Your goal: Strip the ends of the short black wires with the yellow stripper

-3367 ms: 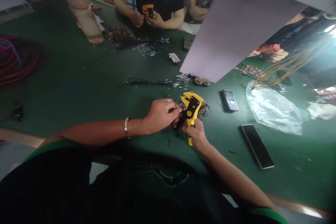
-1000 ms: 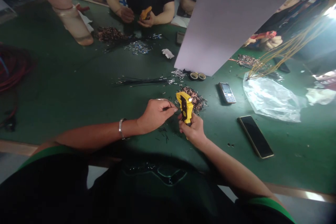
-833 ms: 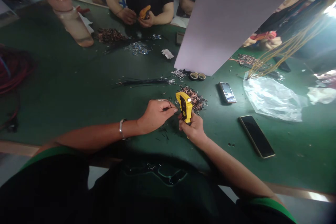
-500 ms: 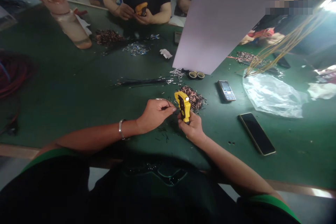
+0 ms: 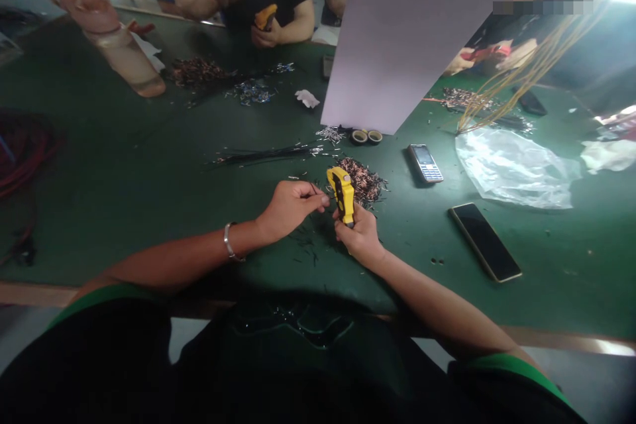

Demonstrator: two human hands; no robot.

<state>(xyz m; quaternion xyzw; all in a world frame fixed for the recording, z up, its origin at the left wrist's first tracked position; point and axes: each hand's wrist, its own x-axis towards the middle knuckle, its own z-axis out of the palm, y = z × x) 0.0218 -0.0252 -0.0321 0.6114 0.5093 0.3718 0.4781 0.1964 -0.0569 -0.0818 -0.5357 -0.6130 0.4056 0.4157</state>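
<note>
There it was, the yellow-and-black hand-held wire tool (image 5: 348, 197), in the right hand (image 5: 362, 233), fingers closed round its lower part, near the loose heap of copper-and-black wire scraps (image 5: 366, 185). It looked rigid and fairly solid, best held by the handles! Across from it, the left hand (image 5: 288, 211) pinched a thin dark wire (image 5: 315, 189) between thumb and finger; that seemed light and bendy, best taken near its end. Farther off, the translucent, pinkish bottle (image 5: 125, 59) and crumpled clear plastic bag (image 5: 514, 171) kept their contents unreadable.
</note>
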